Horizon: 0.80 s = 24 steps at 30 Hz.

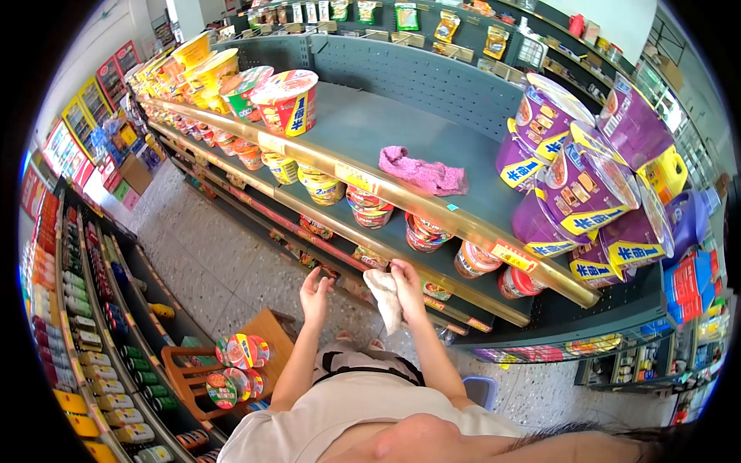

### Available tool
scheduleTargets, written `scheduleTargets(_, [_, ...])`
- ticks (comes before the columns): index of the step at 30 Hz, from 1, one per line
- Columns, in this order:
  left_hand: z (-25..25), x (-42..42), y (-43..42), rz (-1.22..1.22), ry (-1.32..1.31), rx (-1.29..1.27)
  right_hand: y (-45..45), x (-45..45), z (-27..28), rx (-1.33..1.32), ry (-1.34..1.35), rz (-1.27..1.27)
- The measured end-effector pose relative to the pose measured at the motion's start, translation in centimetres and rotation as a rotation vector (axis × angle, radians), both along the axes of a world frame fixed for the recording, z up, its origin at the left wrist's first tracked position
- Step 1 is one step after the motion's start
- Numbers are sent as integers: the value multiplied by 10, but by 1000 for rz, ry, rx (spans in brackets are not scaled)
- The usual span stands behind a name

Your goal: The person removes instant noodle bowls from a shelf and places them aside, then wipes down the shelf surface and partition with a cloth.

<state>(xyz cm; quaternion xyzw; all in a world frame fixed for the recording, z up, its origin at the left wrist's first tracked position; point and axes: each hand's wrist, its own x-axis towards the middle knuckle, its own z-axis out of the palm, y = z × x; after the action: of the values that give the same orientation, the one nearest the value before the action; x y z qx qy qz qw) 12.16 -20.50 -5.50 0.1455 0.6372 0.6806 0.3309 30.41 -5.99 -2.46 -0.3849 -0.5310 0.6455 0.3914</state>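
My right hand (408,290) grips a crumpled whitish cloth (384,300), which hangs down in front of my body. To its left, my left hand (315,295) is raised with the fingers apart and holds nothing. Both hands are in front of the shelf's lower tiers. A pink-purple cloth (423,170) lies bunched on the grey top shelf (363,112), behind the gold price rail (340,163). Red instant noodle cups (286,103) stand at the left of that shelf. Purple noodle tubs (583,185) are piled at its right end.
On my left, a wooden chair (270,339) carries several noodle cups (241,351). Curved shelves of bottles (100,339) line the left side. A blue-grey basin (480,392) is on the speckled floor near my right side. Noodle cups (320,185) fill the tier below the top shelf.
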Motion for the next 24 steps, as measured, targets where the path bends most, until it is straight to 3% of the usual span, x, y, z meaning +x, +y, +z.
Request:
scheduleTargets(2, [6,7,0,-52,43,30,-13,-5,30,-107,47,117])
scheduleTargets(4, [9,15,-3,-93,215,108,-25,-14,36,-49,1,138])
scheduleTargets(5, [17,23,1,-59,163,144,-25,-19,28,-11,-10,152])
scheduleTargets(10, [37,40,-14,-258,-581,230,-38,-51,3,99,-33,281])
scheduleTargets(11, [25,40,-22,-267,-604,352,-46,-57,2,211,-66,319])
scheduleTargets(12, [22,42,-27,-195,-511,267,-49,-63,8,327,-123,341])
scheduleTargets(14, [28,33,-36,-160,-284,240,-66,-76,22,-36,-36,457])
scheduleTargets(20, [2,-8,-109,248,-349,132,-102,-108,15,-111,-226,749])
scheduleTargets(24, [-8,-17,-140,249,-379,177,-131,-139,14,-7,-224,948])
